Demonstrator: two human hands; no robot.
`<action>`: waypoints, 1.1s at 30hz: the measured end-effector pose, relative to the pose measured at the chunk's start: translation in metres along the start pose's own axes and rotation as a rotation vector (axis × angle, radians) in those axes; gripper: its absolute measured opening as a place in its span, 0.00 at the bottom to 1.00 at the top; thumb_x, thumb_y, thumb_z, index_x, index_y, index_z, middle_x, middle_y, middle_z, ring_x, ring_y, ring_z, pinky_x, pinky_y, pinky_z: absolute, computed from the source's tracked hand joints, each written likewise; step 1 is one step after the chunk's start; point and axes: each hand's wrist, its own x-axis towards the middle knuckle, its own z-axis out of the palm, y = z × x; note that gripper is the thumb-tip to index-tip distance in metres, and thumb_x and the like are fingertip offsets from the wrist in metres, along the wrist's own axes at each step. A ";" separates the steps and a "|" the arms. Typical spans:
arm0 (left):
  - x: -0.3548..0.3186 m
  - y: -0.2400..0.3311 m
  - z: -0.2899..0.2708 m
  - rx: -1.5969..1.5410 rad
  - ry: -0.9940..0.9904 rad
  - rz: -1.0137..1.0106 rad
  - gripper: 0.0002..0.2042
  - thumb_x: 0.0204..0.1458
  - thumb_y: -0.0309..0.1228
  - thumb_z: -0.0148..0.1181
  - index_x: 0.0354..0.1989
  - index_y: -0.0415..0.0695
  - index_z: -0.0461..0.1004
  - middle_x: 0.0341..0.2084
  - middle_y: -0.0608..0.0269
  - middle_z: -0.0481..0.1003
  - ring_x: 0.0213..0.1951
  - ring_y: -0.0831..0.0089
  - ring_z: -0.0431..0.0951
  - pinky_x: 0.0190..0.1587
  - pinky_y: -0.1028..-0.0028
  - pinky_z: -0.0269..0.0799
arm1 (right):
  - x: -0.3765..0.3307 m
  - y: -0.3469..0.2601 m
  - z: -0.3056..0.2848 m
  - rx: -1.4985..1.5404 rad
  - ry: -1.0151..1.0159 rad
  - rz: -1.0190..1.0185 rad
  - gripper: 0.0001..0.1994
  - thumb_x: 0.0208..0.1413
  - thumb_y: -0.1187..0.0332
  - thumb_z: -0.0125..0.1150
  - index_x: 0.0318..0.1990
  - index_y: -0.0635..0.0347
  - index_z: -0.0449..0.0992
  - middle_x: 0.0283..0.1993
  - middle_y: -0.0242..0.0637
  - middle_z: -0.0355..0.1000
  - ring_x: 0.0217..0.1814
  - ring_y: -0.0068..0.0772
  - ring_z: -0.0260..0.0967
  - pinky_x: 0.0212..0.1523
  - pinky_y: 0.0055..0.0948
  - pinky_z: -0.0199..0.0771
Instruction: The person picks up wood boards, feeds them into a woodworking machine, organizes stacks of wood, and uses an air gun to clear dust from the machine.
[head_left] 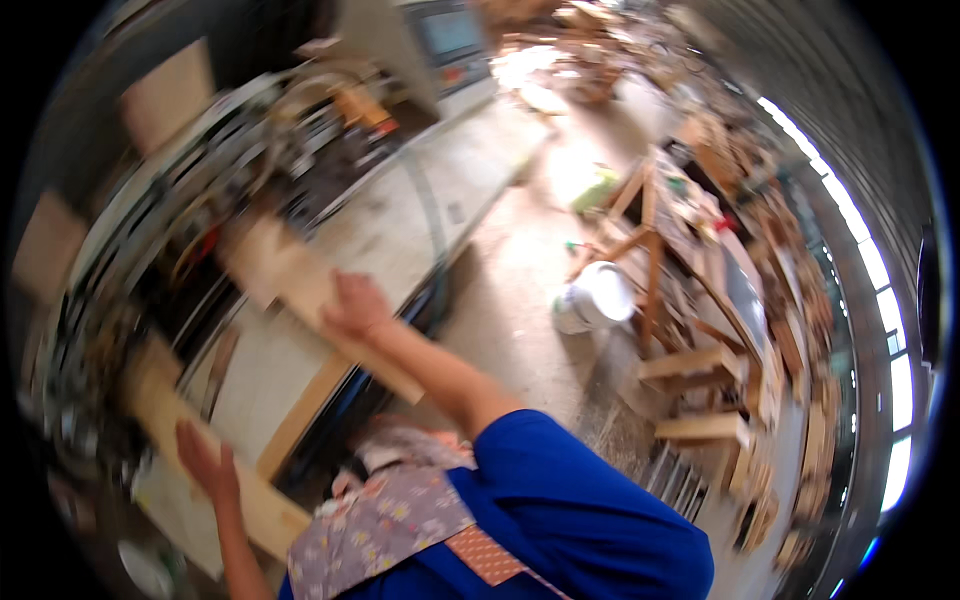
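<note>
My left hand (207,465) lies flat on a pale wooden board (255,500), fingers stretched out and thumb apart. That board runs from the lower middle up into the machine (110,330) at the left. My right hand (357,305) is on a second wooden board (305,280), whose far end reaches toward the machine's dark opening. Motion blur smears the right fingers, so whether they grip this board or only press on it is unclear. Between the two boards shows the machine's light tabletop (280,370), with another wood strip (305,415) along its near edge.
A control panel with a screen (445,45) stands beyond the tabletop. On the floor to the right are a white bucket (597,297) and a wooden frame (650,235). Stacked timber (790,330) lines the right side. A metal rack (675,485) stands at lower right.
</note>
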 end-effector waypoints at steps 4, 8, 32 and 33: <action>0.007 0.018 -0.008 -0.015 -0.081 -0.053 0.40 0.45 0.44 0.58 0.67 0.41 0.51 0.67 0.49 0.49 0.69 0.56 0.46 0.69 0.58 0.36 | -0.013 0.006 -0.014 -0.005 -0.042 0.035 0.35 0.49 0.50 0.56 0.61 0.64 0.61 0.58 0.55 0.64 0.60 0.55 0.59 0.61 0.46 0.59; 0.034 0.047 -0.029 0.013 -0.155 -0.113 0.37 0.46 0.42 0.59 0.65 0.43 0.53 0.66 0.52 0.51 0.68 0.56 0.47 0.68 0.57 0.40 | -0.015 -0.005 -0.037 -0.135 0.009 0.062 0.36 0.50 0.51 0.57 0.64 0.62 0.56 0.56 0.52 0.65 0.60 0.55 0.59 0.60 0.43 0.59; 0.024 0.054 -0.031 0.086 -0.175 -0.187 0.38 0.46 0.43 0.59 0.66 0.44 0.53 0.66 0.53 0.51 0.69 0.58 0.47 0.69 0.57 0.40 | -0.012 -0.005 -0.030 -0.097 -0.006 0.049 0.36 0.49 0.51 0.58 0.64 0.55 0.56 0.55 0.49 0.66 0.58 0.56 0.59 0.58 0.45 0.61; 0.025 0.055 -0.031 0.089 -0.180 -0.188 0.38 0.46 0.43 0.59 0.66 0.45 0.53 0.66 0.53 0.51 0.69 0.58 0.47 0.69 0.58 0.40 | -0.012 -0.004 -0.030 -0.092 0.000 0.041 0.36 0.49 0.51 0.58 0.64 0.56 0.56 0.55 0.49 0.66 0.58 0.56 0.59 0.58 0.45 0.61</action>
